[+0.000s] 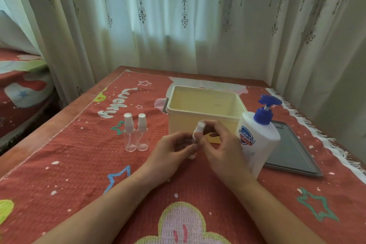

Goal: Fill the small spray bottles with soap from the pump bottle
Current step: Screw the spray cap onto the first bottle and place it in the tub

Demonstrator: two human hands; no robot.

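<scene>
A small clear spray bottle (pixel 196 134) with a white cap stands upright between my hands at the table's middle. My left hand (pixel 170 154) grips its lower body, and my right hand (pixel 221 148) pinches its white spray top. The bottle's middle is hidden by my fingers. Two more small clear spray bottles (pixel 130 132) (pixel 142 131) stand side by side to the left, capped and untouched. The white pump bottle (pixel 257 138) with a blue pump head stands just right of my right hand.
A cream plastic bin (pixel 204 109) sits open behind my hands. A grey tray (pixel 291 150) lies flat to the right behind the pump bottle. A red patterned cloth (pixel 79 164) covers the table. Curtains hang behind the far edge.
</scene>
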